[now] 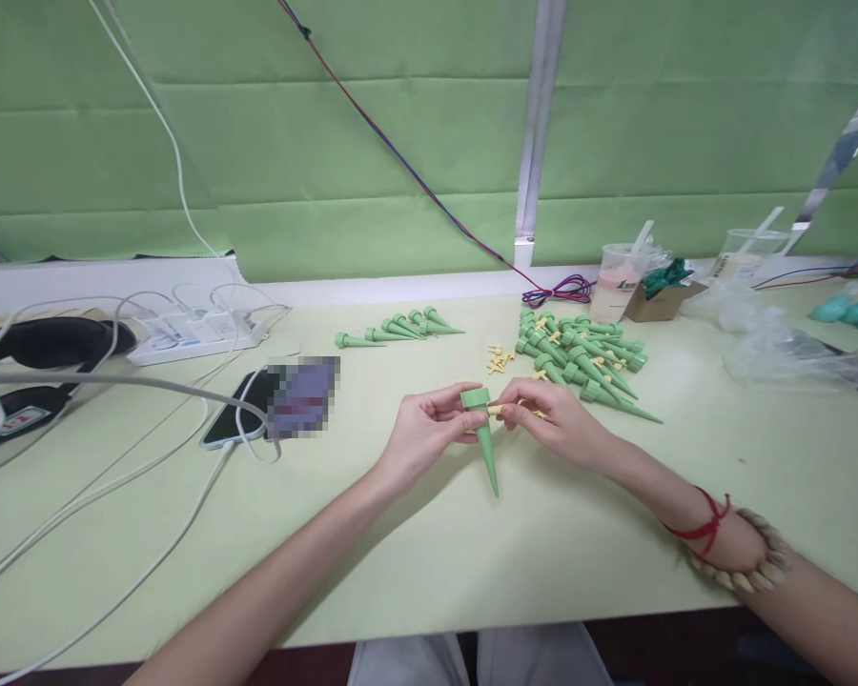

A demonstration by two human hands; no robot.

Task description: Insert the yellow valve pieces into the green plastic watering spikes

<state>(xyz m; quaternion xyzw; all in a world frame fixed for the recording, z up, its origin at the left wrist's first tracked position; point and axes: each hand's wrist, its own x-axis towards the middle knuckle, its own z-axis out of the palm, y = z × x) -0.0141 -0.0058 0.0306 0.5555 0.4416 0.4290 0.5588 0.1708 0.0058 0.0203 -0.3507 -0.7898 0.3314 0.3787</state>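
My left hand (431, 426) grips a green plastic spike (487, 455) by its wide ribbed cap, the tapered tip pointing down above the table. From the right, my right hand (554, 419) pinches a small yellow plastic piece (496, 410), its end touching the spike's side just below the cap. My fingers partly hide where the two meet. Just beyond my hands lies a small heap of loose yellow pieces (499, 359). Behind my right hand is a large pile of green spikes (579, 353), some with yellow pieces on them. Several more green spikes (400, 326) lie in a row farther left.
On the left are a power strip (196, 333) with white cables, a phone (247, 410) and a black strapped item (43, 348). Drink cups (615, 281), a small cardboard box (662, 303) and clear plastic bags (779, 353) stand at the back right. A red-blue wire coil (561, 291) lies by the wall.
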